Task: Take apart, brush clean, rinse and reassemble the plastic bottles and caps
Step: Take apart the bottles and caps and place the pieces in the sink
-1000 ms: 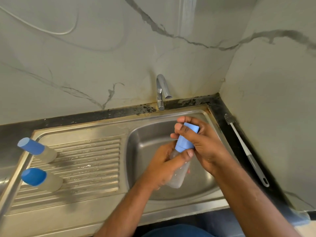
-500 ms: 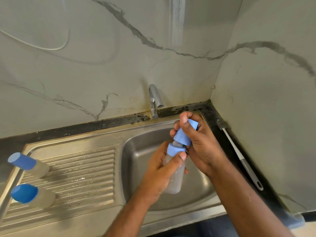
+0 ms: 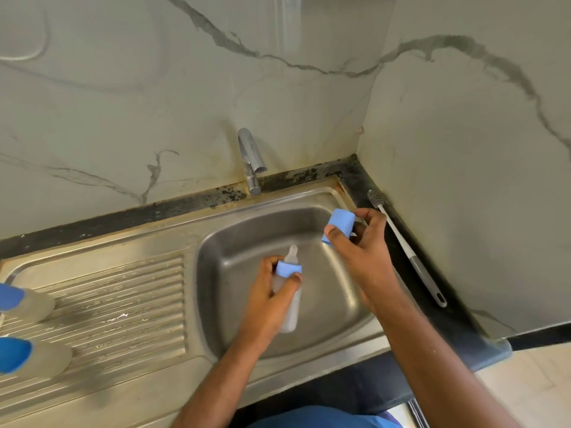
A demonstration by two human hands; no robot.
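Bottle [image 3: 289, 304] sits in my left hand [image 3: 272, 301], over the sink basin [image 3: 234, 242], fingers wrapped round its upper body and the blue collar [image 3: 289, 269]; nipple [image 3: 292, 253] points up and away from me, exposed. Bottle body is cloudy, translucent plastic, tilted, base toward me. My right hand [image 3: 358, 251] pinches the blue cap [image 3: 339, 225] between thumb and fingertips, raised to the right of the bottle and clear of it, near the basin's far right corner. Cap is off; collar and nipple not yet removed. Holding both parts over the basin presumably keeps drips inside it. Judged step: disassembly of this bottle, collar next. Brush [image 3: 404, 251] lies along the dark counter strip at the right, bristle end far, handle near, close to my right hand for the scrubbing step. Tap [image 3: 251, 162] stands at the far edge, no water visibly running. Two more capped bottles [image 3: 27, 329] lie on the ribbed drainboard [image 3: 123, 304] at far left, apparently awaiting their turn.
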